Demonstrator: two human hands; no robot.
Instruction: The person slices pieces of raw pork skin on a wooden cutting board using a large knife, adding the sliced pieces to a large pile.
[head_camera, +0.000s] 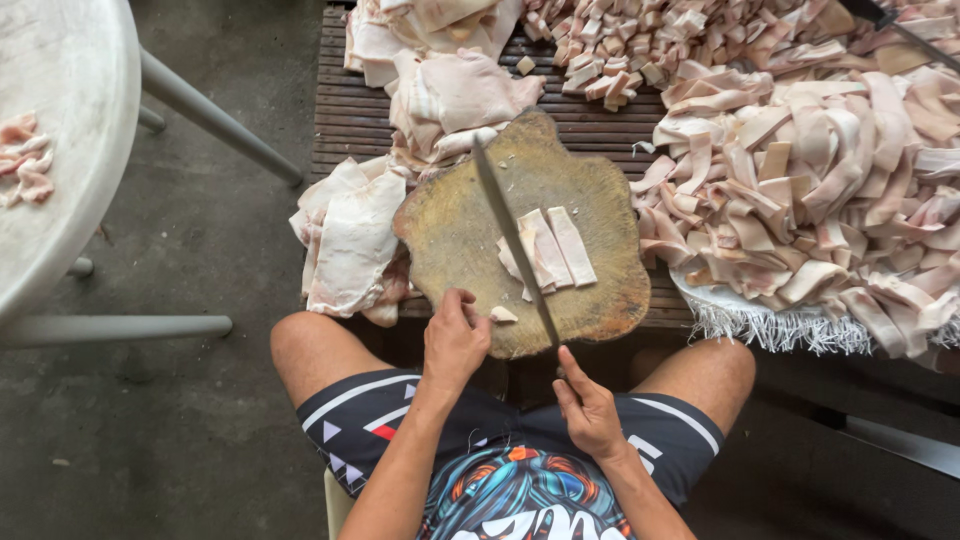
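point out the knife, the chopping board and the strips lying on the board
knife (510, 230), head view, middle of the blade
chopping board (460, 250), head view, bare left part of its top
strips (570, 245), head view, middle of the rightmost strip

Informal meat-prep spot, likely backyard or market stall, not fitted kitchen. Bare stained concrete floor (200, 420). Low dark slatted wooden bench (350, 110) heaped with raw pork skin sheets (355, 240) and cut strips (820, 180). Worn round wooden chopping block (470, 250) with long knife (510, 235). White plastic table (60, 120) alongside.
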